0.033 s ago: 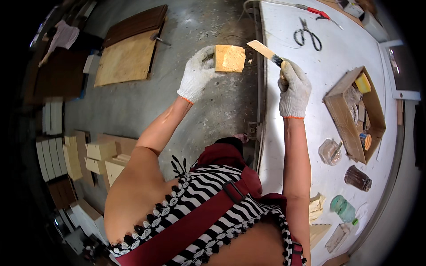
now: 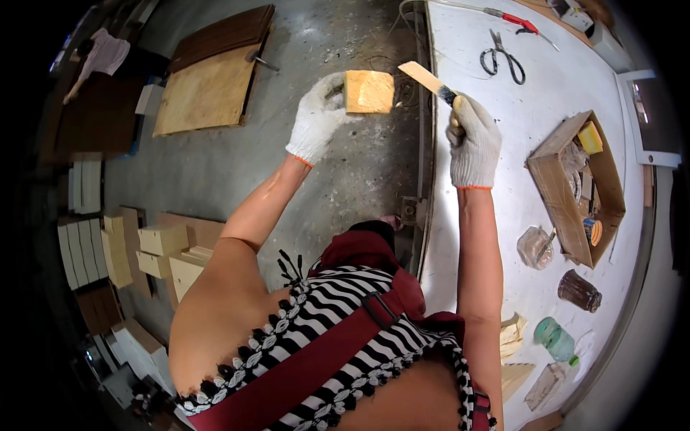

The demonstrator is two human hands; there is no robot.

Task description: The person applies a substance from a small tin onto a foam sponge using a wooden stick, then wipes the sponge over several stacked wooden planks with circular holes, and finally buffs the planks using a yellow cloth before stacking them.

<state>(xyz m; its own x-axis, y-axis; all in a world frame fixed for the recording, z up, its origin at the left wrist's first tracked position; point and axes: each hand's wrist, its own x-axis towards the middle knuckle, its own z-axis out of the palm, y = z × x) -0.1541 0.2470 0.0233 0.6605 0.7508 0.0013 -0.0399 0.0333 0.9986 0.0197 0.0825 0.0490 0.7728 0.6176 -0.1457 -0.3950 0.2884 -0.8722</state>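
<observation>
My left hand point(image 2: 320, 118), in a white knitted glove with an orange cuff, is closed on the left edge of a square tan-yellow block point(image 2: 369, 92). The block's face is rough and uneven; its material I cannot make out for certain. In my right hand point(image 2: 474, 136), gloved the same way, is a flat light wooden stick point(image 2: 422, 74) with a dark stained part by the fingers. Its free end points up and left towards the block, with a gap between them. I hold the block over the floor, just left of the white table point(image 2: 467, 237).
On the table lie scissors point(image 2: 502, 59), a red air gun point(image 2: 519, 21), a cardboard box point(image 2: 550, 169) of odds and ends, a clear dish point(image 2: 535, 248), a brown cup point(image 2: 579, 291) and a green-tinted bottle point(image 2: 553, 337). Boards point(image 2: 205, 93) lie across the floor; a person point(image 2: 104, 57) works far left.
The block looks slightly turned and a touch further left and up. The table and its things shift slightly in view. Both hands keep their grips.
</observation>
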